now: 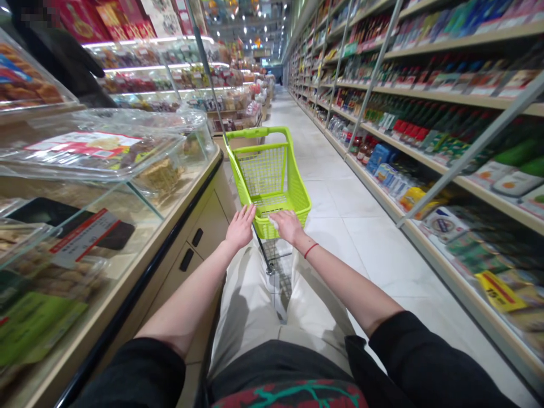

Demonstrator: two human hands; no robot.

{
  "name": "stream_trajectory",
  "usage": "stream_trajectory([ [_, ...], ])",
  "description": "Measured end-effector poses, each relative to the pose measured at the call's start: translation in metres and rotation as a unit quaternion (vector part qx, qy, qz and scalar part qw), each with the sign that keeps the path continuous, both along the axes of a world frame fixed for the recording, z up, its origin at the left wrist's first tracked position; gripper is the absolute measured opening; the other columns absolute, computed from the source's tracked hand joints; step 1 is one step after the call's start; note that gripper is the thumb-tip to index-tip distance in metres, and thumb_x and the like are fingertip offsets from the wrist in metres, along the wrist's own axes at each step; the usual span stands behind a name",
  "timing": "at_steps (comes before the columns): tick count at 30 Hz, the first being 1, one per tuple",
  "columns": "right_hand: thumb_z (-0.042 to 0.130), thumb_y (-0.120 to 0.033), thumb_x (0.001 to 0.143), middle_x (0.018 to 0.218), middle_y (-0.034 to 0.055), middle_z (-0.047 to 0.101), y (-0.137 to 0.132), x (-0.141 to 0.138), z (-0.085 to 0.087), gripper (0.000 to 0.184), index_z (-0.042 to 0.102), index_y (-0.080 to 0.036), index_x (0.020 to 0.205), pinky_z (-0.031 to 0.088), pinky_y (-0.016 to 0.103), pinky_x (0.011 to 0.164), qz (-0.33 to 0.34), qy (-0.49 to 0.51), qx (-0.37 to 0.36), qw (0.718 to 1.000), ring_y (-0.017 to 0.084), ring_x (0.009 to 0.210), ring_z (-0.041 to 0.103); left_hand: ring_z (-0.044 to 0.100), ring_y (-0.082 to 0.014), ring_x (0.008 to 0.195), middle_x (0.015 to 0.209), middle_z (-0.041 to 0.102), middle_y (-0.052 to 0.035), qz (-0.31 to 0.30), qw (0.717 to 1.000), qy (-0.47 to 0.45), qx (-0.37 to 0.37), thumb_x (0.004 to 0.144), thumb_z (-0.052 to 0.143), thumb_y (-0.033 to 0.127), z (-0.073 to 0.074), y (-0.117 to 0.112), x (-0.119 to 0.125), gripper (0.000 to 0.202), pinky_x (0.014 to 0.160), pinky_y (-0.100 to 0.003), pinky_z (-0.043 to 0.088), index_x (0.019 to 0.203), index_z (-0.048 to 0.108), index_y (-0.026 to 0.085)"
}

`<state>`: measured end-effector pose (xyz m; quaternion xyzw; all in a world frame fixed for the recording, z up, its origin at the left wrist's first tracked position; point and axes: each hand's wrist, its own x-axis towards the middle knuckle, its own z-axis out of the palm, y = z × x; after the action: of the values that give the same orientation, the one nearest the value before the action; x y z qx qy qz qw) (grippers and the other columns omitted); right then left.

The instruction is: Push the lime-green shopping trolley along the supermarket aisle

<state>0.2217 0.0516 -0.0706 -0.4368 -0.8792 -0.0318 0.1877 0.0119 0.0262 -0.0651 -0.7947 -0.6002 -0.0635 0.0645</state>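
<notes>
A lime-green shopping basket cart (301, 180) stands on the floor just ahead of me, and its inside shows green mesh and a slatted bottom. My left hand (241, 228) is at its near left edge with the fingers stretched out together; whether they touch the rim I cannot tell. By the near right edge is my right hand (289, 226), fingers curled around a small white crumpled thing (274, 221), perhaps a tissue. A red cord circles my right wrist. Below the basket a dark rod (263, 253) slants down between my legs.
A display counter (170, 226) with glass dividers and packed foods runs close along my left. Tall shelves (425, 164) of bottles and packets line the right. A tiled aisle (331, 192) leads forward between them. A person in dark clothing (63, 56) stands beyond the counter.
</notes>
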Motion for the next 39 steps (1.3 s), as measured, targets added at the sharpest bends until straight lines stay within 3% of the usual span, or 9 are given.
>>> stream_trajectory([
  [9,0.053,-0.008,0.091,0.115,0.0103,0.068,-0.003,-0.009,-0.004,0.040,0.065,-0.019,0.127,0.044,0.037,0.093,0.019,0.017,0.009,1.000,0.026,0.106,0.056,0.021,-0.0267,0.154,0.166,0.025,-0.0103,0.004,1.000,0.009,0.012,0.083,0.040,0.006,0.005,0.000,-0.005,0.076,0.126,-0.047,0.022,0.157,0.028,0.009],
  [13,0.049,-0.008,0.094,0.115,0.0104,0.069,-0.013,-0.015,-0.003,0.039,0.064,-0.018,0.128,0.044,0.037,0.096,0.023,0.035,0.006,0.999,0.025,0.106,0.057,0.023,-0.0236,0.154,0.164,0.029,-0.0132,-0.020,0.999,0.003,0.032,0.085,0.039,0.007,-0.005,-0.008,-0.002,0.073,0.127,-0.044,0.018,0.157,0.028,0.008],
  [18,0.044,-0.008,0.096,0.123,0.0123,0.068,-0.025,-0.042,0.002,0.041,0.060,-0.016,0.134,0.048,0.035,0.096,-0.014,0.074,-0.004,0.997,0.024,0.109,0.060,0.021,-0.0231,0.154,0.163,0.029,-0.0186,-0.013,0.997,-0.047,0.062,0.084,0.038,0.007,-0.021,-0.014,-0.002,0.072,0.126,-0.040,0.023,0.155,0.027,0.002],
  [21,0.043,-0.010,0.097,0.127,0.0138,0.066,-0.030,-0.058,0.000,0.042,0.056,-0.015,0.137,0.049,0.037,0.096,-0.011,0.082,0.001,0.997,0.024,0.110,0.060,0.024,-0.0225,0.153,0.162,0.032,-0.0187,-0.014,0.996,-0.053,0.063,0.092,0.033,0.011,-0.023,-0.015,-0.006,0.061,0.127,-0.040,0.023,0.153,0.032,0.001],
  [24,0.054,-0.016,0.094,0.137,0.0188,0.060,-0.031,-0.064,-0.007,0.047,0.051,-0.011,0.141,0.047,0.042,0.102,0.020,0.070,0.025,0.997,0.028,0.120,0.056,0.027,-0.0213,0.152,0.161,0.035,-0.0176,-0.007,0.997,-0.053,0.060,0.096,0.029,0.013,-0.022,-0.014,-0.007,0.057,0.127,-0.040,0.022,0.152,0.035,0.003],
  [27,0.060,-0.019,0.092,0.145,0.0211,0.054,-0.030,-0.060,-0.013,0.053,0.049,-0.009,0.143,0.044,0.045,0.108,0.032,0.064,0.040,0.997,0.030,0.129,0.053,0.027,-0.0203,0.152,0.162,0.034,-0.0151,-0.002,0.997,-0.054,0.061,0.095,0.029,0.011,-0.022,-0.014,-0.005,0.059,0.127,-0.040,0.023,0.153,0.034,0.006],
  [31,0.048,-0.010,0.097,0.138,0.0156,0.061,-0.028,-0.047,-0.016,0.042,0.057,-0.017,0.137,0.046,0.039,0.106,0.028,0.064,0.035,0.997,0.023,0.123,0.058,0.025,-0.0183,0.152,0.163,0.033,-0.0109,0.002,0.997,-0.051,0.066,0.093,0.029,0.006,-0.020,-0.017,-0.002,0.064,0.127,-0.040,0.023,0.156,0.031,0.012],
  [39,0.045,-0.007,0.095,0.132,0.0138,0.065,-0.027,0.000,-0.020,0.042,0.063,-0.017,0.132,0.045,0.040,0.109,0.003,0.093,0.044,0.995,0.023,0.125,0.057,0.023,-0.0180,0.153,0.164,0.029,-0.0111,-0.010,0.998,-0.041,0.051,0.089,0.032,0.002,-0.019,-0.021,0.001,0.066,0.128,-0.036,0.020,0.155,0.033,0.009],
])
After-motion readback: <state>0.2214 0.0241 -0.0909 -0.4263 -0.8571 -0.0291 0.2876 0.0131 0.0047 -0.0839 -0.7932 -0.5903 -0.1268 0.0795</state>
